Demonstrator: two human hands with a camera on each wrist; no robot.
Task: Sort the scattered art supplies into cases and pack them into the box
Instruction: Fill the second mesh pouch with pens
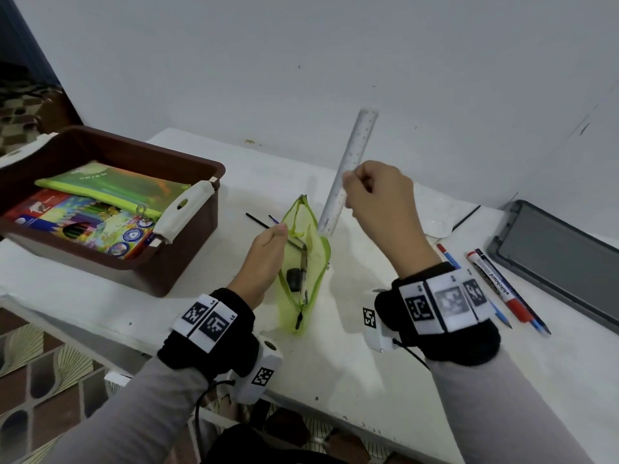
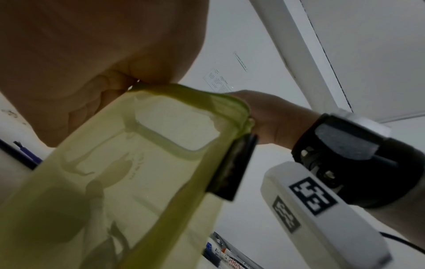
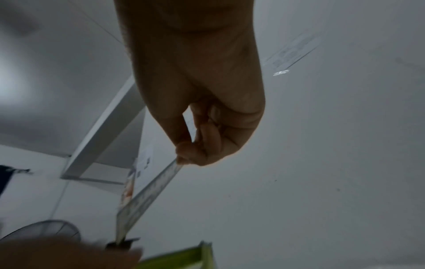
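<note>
Pinching a clear ruler (image 1: 348, 175) between thumb and curled fingers, the right hand (image 1: 382, 199) was seen above the table (image 1: 335, 363); the ruler was held steeply tilted, its lower end at the open mouth of a green mesh pouch (image 1: 303, 262). The pouch was held upright on the table by the left hand (image 1: 264, 249), fingers gripping its upper edge. A dark eraser-like block and some pens were visible through the mesh. A brown box (image 1: 187, 229) stood at the left, holding a coloured-pencil pack (image 1: 80, 222) and a green zip case (image 1: 114, 185). Markers and pens (image 1: 499, 289) lay to the right, beside a grey lid (image 1: 562, 256). Two pens (image 1: 264, 221) lay behind the pouch.
</note>
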